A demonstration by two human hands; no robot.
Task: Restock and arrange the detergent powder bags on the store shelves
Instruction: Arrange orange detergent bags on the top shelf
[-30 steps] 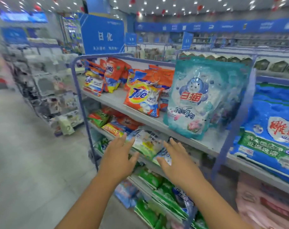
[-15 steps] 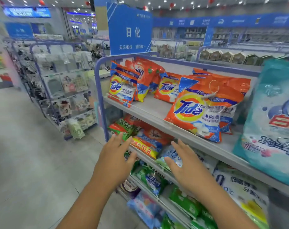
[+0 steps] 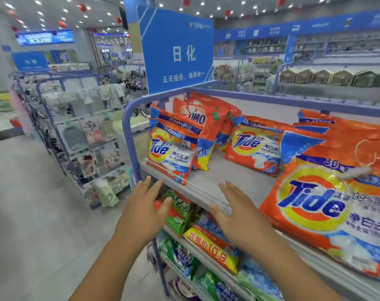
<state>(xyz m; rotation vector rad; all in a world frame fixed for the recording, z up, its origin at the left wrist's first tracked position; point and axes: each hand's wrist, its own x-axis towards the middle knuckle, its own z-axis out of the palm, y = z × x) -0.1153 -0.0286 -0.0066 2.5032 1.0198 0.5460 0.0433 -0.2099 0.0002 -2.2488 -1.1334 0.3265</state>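
Orange Tide detergent bags stand on the grey top shelf (image 3: 217,183): a small one (image 3: 171,148) at the left end, another (image 3: 254,146) further back, and a large one (image 3: 328,196) at the right. A red OMO bag (image 3: 208,124) leans behind the left Tide bag. My left hand (image 3: 145,205) and my right hand (image 3: 236,211) are raised in front of the shelf edge, fingers spread, palms facing each other, holding nothing. Both hover below and in front of the small left Tide bag without touching it.
Lower shelves hold green, blue and yellow detergent bags (image 3: 210,246). A blue metal frame (image 3: 128,135) bounds the shelf's left end, with a blue sign (image 3: 180,55) above. A rack of hanging goods (image 3: 84,135) stands across the grey aisle floor (image 3: 32,213) at left.
The view has swung left along the shelf: the teal bag left the frame and the Tide bags now fill the right. Both hands rose to the top shelf edge, still empty.
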